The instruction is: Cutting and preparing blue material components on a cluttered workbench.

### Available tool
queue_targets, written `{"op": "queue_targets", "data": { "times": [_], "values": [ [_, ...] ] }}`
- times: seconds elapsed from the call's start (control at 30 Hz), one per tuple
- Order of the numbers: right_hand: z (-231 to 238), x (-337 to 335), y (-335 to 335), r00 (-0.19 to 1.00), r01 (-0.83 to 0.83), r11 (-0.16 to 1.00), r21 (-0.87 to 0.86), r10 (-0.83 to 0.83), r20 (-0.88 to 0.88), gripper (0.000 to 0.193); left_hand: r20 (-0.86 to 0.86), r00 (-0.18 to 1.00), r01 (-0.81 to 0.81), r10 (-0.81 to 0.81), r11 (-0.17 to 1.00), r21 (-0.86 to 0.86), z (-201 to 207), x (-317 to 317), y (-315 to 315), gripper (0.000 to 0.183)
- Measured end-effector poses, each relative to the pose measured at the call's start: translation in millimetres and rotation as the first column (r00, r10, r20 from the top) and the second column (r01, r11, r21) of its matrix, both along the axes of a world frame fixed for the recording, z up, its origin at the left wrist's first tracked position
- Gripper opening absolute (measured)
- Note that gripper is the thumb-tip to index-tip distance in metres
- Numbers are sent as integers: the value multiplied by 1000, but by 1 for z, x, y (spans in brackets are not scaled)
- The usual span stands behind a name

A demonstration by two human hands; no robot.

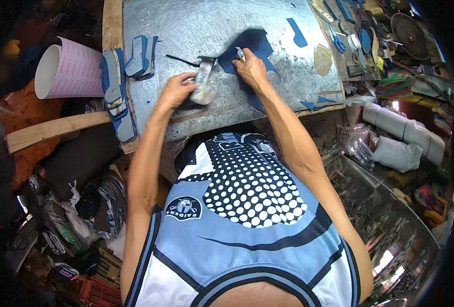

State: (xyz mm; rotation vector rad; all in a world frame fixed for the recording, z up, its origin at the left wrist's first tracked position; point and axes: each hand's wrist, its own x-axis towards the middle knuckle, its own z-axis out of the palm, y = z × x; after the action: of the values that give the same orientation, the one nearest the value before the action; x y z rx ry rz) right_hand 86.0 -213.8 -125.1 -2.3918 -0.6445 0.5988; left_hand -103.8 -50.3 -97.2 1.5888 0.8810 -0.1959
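Observation:
My left hand is closed around one side of a silvery-white, shoe-part-shaped flat piece, blurred by motion, just above the metal-topped table. My right hand is closed on a small tool with a short silvery tip and a yellowish body. It rests over a dark blue sheet with irregular cut edges, which spreads out under and beyond the fingers. A thin black strip lies left of the sheet. The tool's exact kind is partly hidden by my fingers.
Stacked blue-grey cut pieces and more along the left edge flank a white roll. Blue offcuts, a blue piece and a tan piece lie on the right. Blue-handled scissors sit beyond the table's right side.

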Motion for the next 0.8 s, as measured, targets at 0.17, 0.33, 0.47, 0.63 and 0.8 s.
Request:
{"op": "queue_targets", "data": {
  "times": [0.17, 0.33, 0.47, 0.63, 0.8],
  "values": [
    [3, -6, 6, 997, -78, 997, 10, 78, -16, 39, -169, 933, 348, -317, 915, 205, 37, 14, 59, 38],
    [-2, 2, -2, 984, -62, 985, 158, 88, -157, 37, -94, 984, 164, -154, 980, 113, 12, 18, 43, 44],
    [18, 12, 18, 968, -86, 987, 136, 115, -222, 42, -130, 977, -199, 167, 935, -294, 21, 22, -1, 36],
    [18, 23, 88, 951, -255, 966, 47, 260, -169, 44, -86, 914, -387, 398, 783, -487, -1, 25, -27, 32],
    [12, 16, 103, 929, -370, 918, -144, 368, -43, 46, -22, 835, -473, 550, 696, -540, 1, 20, -51, 35]
  ]
}}
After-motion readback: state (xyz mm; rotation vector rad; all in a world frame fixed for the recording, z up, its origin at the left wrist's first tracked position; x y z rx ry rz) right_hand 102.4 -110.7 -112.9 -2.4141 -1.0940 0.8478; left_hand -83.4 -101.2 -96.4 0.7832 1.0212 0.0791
